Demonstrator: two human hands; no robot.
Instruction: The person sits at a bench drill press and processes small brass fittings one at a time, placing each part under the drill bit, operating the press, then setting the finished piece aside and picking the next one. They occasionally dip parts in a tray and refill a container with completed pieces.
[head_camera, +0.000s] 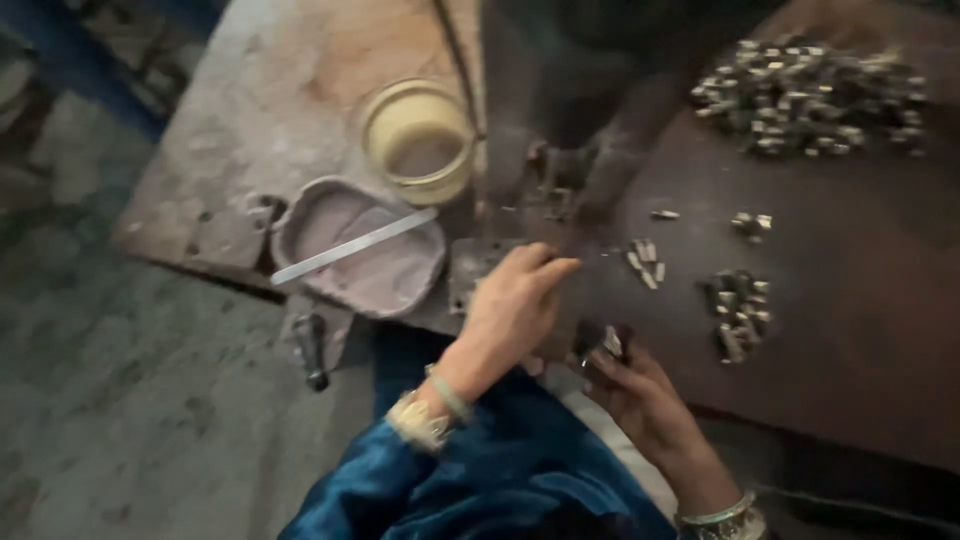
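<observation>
A few small metal pieces (603, 343), judged light, stiff and best pinched by their sides, are clenched in the right hand (640, 392) at the desk (860, 330) edge, while the left hand (512, 305), fingers loosely released, rests beside it.

workshop | worn metal workbench (860, 330) | heaps of small metal parts (810, 95) | grimy concrete floor (120, 400)

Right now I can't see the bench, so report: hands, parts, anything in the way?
Left hand fingers on the bench at the machine base. Right hand holds small metal pieces. Loose pieces lie just beyond the fingertips.
</observation>
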